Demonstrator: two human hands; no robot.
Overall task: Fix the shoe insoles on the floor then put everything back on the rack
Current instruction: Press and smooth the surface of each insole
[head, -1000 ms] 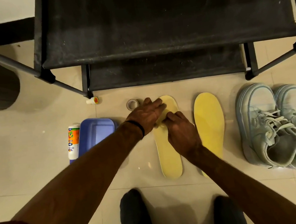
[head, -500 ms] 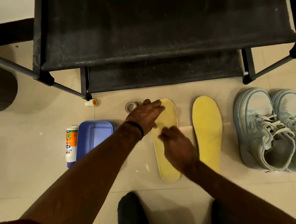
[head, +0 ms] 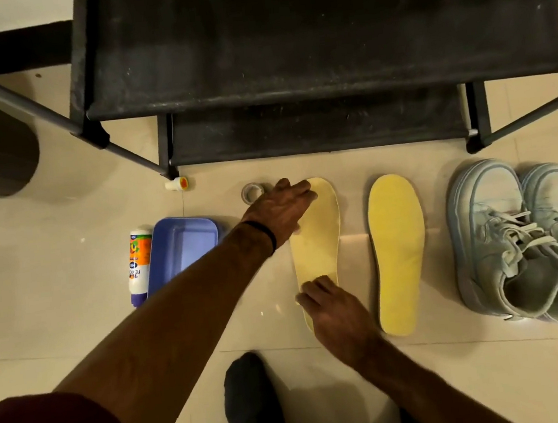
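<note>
Tiled floor (head: 73,301): both hands flat on insole (head: 315,242)

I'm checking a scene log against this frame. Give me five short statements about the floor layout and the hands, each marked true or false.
1. Both hands rest on the same insole: true. The left hand lies at its toe end, the right hand near its heel, both on the left insole.
2. The right insole is inside a shoe: false. It lies bare on the floor, beside the shoes.
3. The blue tray holds the glue bottle: false. The bottle lies left of it.
4. A tape roll sits by the left hand: true.
5. The shoes stand on the rack: false. They are on the floor.
</note>
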